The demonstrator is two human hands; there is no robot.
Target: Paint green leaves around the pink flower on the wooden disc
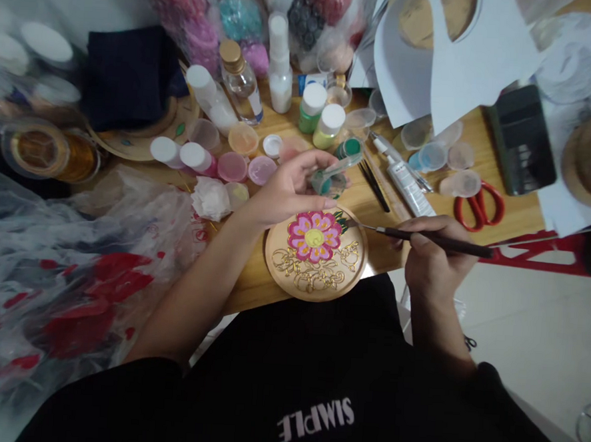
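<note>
Above black shirt [316,375], right hand [434,259] grips slim brush [467,247], left hand [288,192] pinches round paint pot [329,182].

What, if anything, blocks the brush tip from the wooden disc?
Nothing visible. The brush in the right hand has its tip at the disc, upper right edge; the left hand holds a paint pot beside it.

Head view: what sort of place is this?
Probably a home craft table: paint pots crowd it, the right hand holds a brush at a flower-painted wooden disc, the left hand a teal pot.
</note>
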